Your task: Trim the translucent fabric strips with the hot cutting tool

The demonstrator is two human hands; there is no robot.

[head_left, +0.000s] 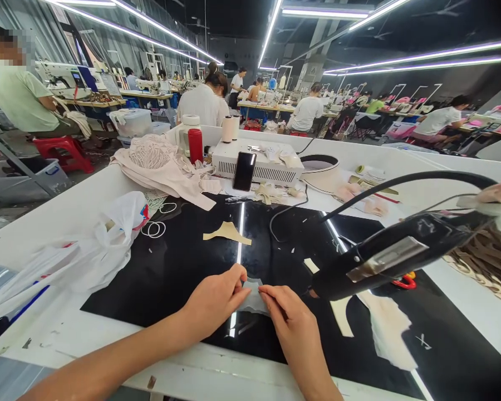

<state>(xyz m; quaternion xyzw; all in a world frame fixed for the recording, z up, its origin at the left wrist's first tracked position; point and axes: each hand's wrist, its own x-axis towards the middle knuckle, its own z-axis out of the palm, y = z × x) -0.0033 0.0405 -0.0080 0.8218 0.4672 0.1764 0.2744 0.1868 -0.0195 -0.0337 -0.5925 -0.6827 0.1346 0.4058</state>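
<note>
Sheet (254, 301): pale, translucent, over mat's (167, 278) near middle, pinched by left hand (217, 301) and right hand (295, 314). Mat's far side: tan cutout (226, 231). Mat's right: black tool (342, 274) overhangs, partly blocking red handles (404, 283).

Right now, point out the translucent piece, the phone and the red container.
Translucent piece (254, 302), head view: its middle.
Phone (244, 171), head view: its dark front.
Red container (195, 147), head view: its side.

Small pale translucent piece (254, 302), held between hands (214, 298).
</note>
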